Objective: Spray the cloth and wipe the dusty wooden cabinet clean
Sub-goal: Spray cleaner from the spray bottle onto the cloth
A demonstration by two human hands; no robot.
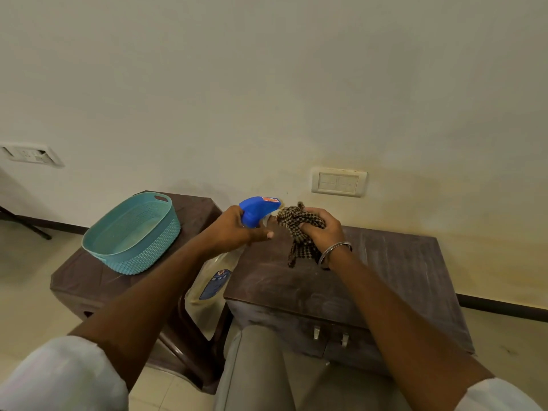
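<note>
My left hand (234,229) grips the neck of a clear spray bottle (212,284) with a blue trigger head (258,209). The nozzle points right, almost touching a bunched brown checked cloth (296,225). My right hand (321,229), a metal bangle on its wrist, is closed around that cloth, and a tail of fabric hangs below the fist. Both hands hover above the back left corner of a dark wooden cabinet (370,280), whose top shows pale dusty streaks.
A teal perforated plastic basket (133,232) sits on a second dark cabinet (89,280) to the left. A narrow gap separates the two cabinets. A switch plate (338,182) is on the wall behind. My knees (267,366) are close to the cabinet's front, which has two small metal handles (330,336).
</note>
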